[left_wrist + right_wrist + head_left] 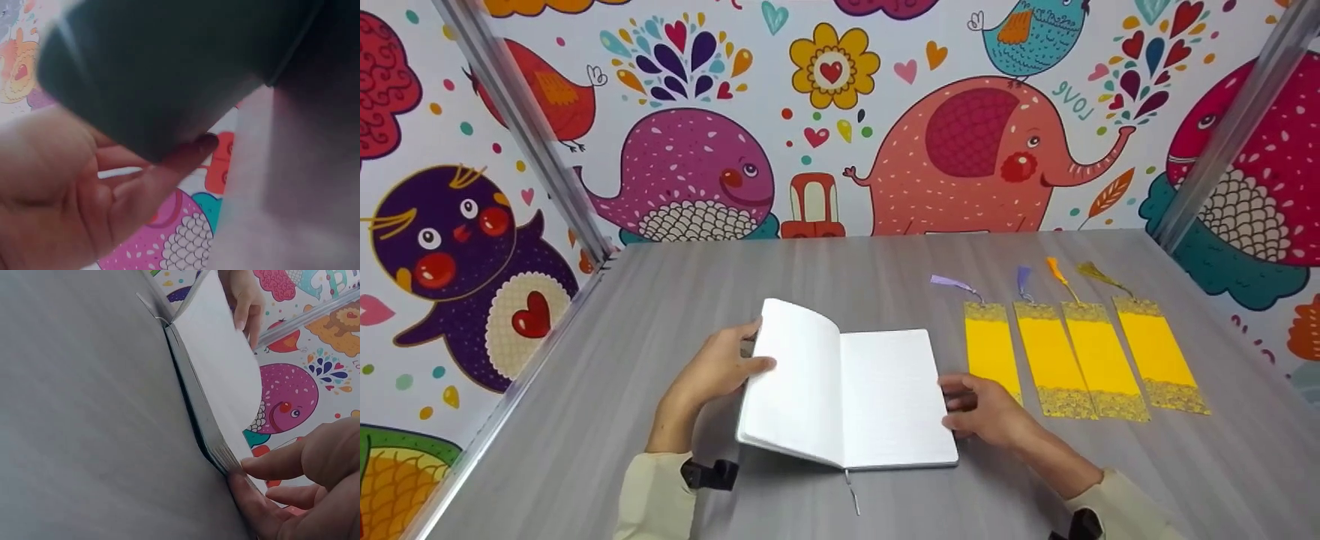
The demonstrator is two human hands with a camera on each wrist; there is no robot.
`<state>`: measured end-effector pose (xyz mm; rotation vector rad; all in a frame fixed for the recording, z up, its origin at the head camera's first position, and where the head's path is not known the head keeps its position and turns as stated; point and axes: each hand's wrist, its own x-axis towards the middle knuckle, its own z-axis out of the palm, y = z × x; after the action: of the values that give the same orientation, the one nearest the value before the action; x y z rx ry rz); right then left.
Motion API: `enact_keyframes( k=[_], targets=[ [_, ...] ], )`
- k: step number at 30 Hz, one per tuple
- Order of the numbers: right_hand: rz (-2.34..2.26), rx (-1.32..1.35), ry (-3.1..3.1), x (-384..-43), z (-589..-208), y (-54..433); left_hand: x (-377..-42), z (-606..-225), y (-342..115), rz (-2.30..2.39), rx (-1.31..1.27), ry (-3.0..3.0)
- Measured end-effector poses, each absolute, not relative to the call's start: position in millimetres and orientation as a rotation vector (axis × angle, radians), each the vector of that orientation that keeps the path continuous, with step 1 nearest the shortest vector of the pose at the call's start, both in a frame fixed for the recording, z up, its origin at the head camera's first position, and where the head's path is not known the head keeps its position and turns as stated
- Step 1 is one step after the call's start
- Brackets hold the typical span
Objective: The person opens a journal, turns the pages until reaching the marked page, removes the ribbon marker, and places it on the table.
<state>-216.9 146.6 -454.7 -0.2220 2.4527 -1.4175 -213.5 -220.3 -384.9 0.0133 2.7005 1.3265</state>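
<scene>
An open notebook (885,397) with blank white pages and a dark cover (146,73) lies in front of me. Its left side is raised off the table at a slant, while the right half lies flat. My left hand (720,364) grips the raised side by its outer edge, thumb on the page and fingers behind the cover. At the right edge, my right hand (986,412) pinches the page block between thumb and fingers, as the right wrist view shows up close. A thin grey ribbon (853,491) hangs from the bottom of the spine onto the table.
Several yellow bookmarks (1087,349) with patterned ends and coloured tassels lie side by side at the right on the grey wood-grain table (675,277). Printed cartoon panels (825,150) with metal posts (525,127) stand around the table's back and sides.
</scene>
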Motion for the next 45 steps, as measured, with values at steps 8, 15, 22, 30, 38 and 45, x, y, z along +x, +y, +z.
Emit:
enact_keyframes(
  k=[8,15,22,30,38,45],
  targets=[
    [-1.479,-0.255,2.366,-220.8,-458.0,151.9,-209.1,-377.0,-206.3,1.693,0.229,2.458],
    [-1.593,-0.147,2.259,-223.5,-456.2,151.7,-206.6,-381.1,-181.2,1.746,0.427,2.394],
    [-1.671,-0.048,2.188,-225.3,-450.9,153.3,-206.3,-395.1,-150.4,1.513,0.518,2.532],
    [-1.68,-0.077,2.159,-226.3,-450.3,155.1,-207.8,-419.1,-121.8,1.233,0.597,2.618],
    [-1.627,-0.049,2.161,-226.9,-450.4,155.9,-207.2,-431.2,-97.4,0.715,0.529,2.659],
    [-1.564,-0.182,2.19,-226.4,-454.6,158.7,-210.1,-432.1,-78.0,0.436,0.51,2.708]
  ],
)
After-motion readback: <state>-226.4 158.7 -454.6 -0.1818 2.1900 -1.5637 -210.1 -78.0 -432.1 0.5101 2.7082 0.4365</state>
